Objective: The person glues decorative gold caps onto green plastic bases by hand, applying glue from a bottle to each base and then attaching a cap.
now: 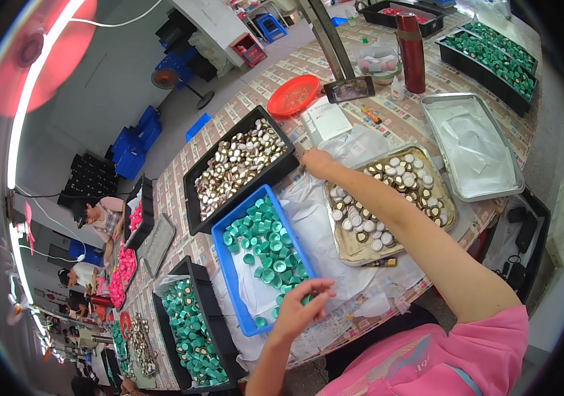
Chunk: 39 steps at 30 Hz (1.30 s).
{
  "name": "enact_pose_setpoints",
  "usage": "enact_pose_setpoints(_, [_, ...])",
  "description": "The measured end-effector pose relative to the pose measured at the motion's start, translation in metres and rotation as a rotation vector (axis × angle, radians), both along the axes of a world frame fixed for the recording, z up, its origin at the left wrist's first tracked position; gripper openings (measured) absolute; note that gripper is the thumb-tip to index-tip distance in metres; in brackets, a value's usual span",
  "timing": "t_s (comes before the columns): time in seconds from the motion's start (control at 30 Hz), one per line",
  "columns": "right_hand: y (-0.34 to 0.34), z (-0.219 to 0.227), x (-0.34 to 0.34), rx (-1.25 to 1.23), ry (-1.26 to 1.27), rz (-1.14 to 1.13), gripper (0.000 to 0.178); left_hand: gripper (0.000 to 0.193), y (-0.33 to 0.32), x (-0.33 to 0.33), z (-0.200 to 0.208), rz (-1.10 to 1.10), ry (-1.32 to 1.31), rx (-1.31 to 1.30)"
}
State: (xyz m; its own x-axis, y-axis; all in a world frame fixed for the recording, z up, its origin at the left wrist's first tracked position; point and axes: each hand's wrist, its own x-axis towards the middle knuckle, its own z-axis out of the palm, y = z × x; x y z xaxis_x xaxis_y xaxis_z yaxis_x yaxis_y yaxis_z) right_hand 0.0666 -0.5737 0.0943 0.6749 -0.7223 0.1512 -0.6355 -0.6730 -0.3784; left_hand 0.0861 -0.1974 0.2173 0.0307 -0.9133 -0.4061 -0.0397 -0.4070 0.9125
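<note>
My left hand (300,309) hovers over the near right corner of a blue tray (232,290), fingers stretched out and apart. Small green ridged cups (275,247) lie loose in that tray on white sheeting; one shows just behind the fingers. My right hand (317,164) reaches across to the near corner of a black tray (193,198) heaped with gold-and-white round caps (239,165). Its fingers are curled in at that corner, and what they hold, if anything, is hidden. Beneath my right forearm, a metal tray (354,254) carries more gold-and-white caps (374,224).
A black tray of filled green cups (193,330) stands at left. Beyond are a red plate (293,96), a white box (326,121), a phone on a stand (350,90) and a red flask (411,53). At right lies a metal tray (473,142). Other people (104,221) work far left.
</note>
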Motion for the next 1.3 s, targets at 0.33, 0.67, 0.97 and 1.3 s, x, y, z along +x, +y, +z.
enact_pose_setpoints(0.33, [0.072,0.065,-0.117,0.216,-0.141,0.302,0.022,0.025,0.116,-0.003,-0.040,0.549,0.191,-0.072])
enact_pose_setpoints(0.67, [0.234,0.060,-0.310,-0.079,0.039,0.177,0.030,0.024,0.152,-0.054,-0.053,0.449,0.210,-0.113])
enact_pose_setpoints(0.97, [0.263,0.025,-0.328,-0.362,0.007,0.199,0.021,0.024,0.199,-0.096,-0.064,0.432,0.240,-0.148])
enact_pose_setpoints(1.3, [0.245,0.002,-0.320,-0.419,-0.063,0.124,0.022,0.022,0.245,-0.115,-0.079,0.529,0.203,-0.206])
